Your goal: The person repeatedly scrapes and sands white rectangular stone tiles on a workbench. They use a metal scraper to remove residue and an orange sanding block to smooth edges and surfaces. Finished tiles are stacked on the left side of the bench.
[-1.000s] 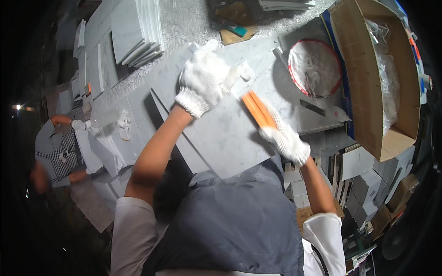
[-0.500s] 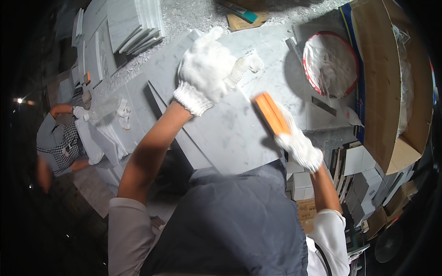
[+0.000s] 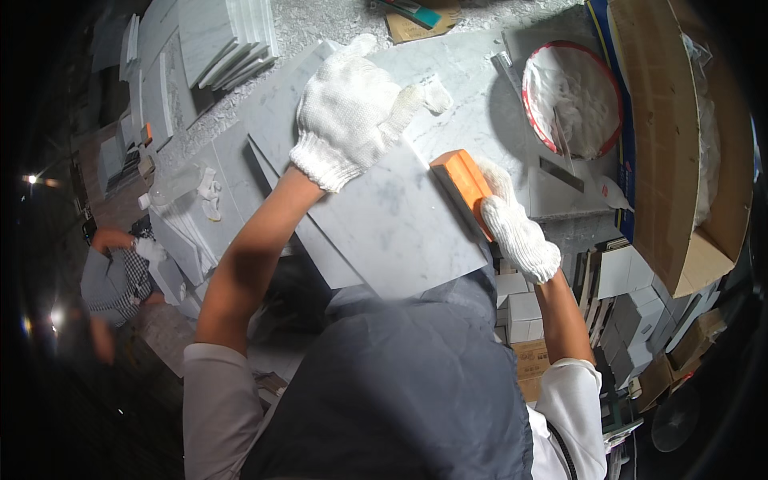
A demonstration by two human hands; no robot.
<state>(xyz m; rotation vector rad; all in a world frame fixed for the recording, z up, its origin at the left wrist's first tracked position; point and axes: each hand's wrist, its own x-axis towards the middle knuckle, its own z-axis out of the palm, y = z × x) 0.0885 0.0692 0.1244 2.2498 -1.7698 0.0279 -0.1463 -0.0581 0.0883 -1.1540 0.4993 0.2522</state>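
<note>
While the left hand (image 3: 350, 112), in a white knitted glove, lies flat with fingers spread on the pale grey marble slab (image 3: 392, 216) at the upper middle of the frame, the right hand (image 3: 516, 228), gloved the same way, is closed around the lower end of an orange rectangular block (image 3: 462, 188) just right of centre. That block rests against the slab's right-hand edge, its long axis running from upper left to lower right along that edge, so the right hand is the nearer one to it. Whether the block's underside touches the stone cannot be made out, and the slab's lower edge is hidden behind the person's dark grey vest (image 3: 400, 384).
</note>
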